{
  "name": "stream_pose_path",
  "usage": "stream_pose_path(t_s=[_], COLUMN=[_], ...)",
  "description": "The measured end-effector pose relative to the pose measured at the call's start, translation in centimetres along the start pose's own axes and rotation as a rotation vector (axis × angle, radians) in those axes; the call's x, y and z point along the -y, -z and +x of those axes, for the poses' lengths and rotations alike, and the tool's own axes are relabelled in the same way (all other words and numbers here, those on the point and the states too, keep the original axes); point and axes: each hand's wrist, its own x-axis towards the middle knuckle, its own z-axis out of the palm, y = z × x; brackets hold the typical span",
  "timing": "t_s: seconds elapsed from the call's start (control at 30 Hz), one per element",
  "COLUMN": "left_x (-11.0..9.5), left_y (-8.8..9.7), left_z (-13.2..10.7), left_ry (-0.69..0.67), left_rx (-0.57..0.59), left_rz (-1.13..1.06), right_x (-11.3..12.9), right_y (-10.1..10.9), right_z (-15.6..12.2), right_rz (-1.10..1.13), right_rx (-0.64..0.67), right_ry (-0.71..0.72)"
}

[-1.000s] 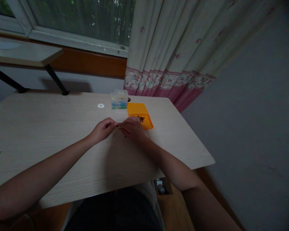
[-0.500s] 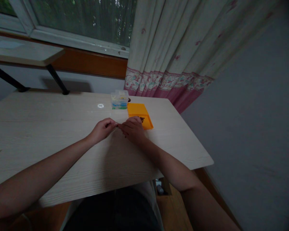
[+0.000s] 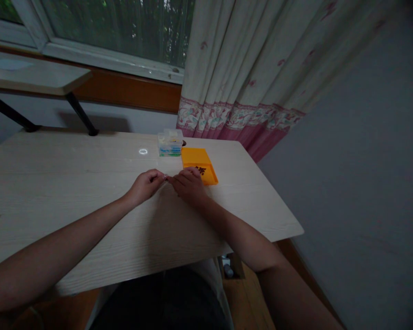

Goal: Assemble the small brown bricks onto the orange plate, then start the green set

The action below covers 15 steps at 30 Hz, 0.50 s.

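Note:
My left hand (image 3: 146, 184) and my right hand (image 3: 189, 184) rest close together on the pale wooden table (image 3: 72, 197), fingertips meeting in a pinch near the middle. Whatever they pinch is too small to make out. Just behind my right hand lies an orange tray (image 3: 197, 161) with a cluster of small dark pieces in it. A clear plastic box (image 3: 170, 143) with coloured contents stands behind the tray, to its left.
A small bright ring of light (image 3: 143, 151) shows on the table left of the clear box. A curtain (image 3: 248, 68) hangs behind the table's right corner. A window and a second small table (image 3: 30, 75) are at the back left.
Both hands stay pinched together in the same spot; only the view has shifted slightly.

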Motion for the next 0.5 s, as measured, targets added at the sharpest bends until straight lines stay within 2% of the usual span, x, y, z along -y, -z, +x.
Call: stream_pose_path(t_s=[0.33, 0.5], left_x=[0.6, 1.1], left_y=[-0.1, -0.1], left_z=[0.5, 0.7], left_ry=[-0.120, -0.205], left_rx=[-0.010, 0.012], left_rz=[0.120, 0.177], right_x=[-0.6, -0.9], right_y=[0.2, 0.2], right_z=[0.1, 0.2], right_rz=[-0.034, -0.007], right_rx=[0.021, -0.020], right_ry=[0.051, 0.005])
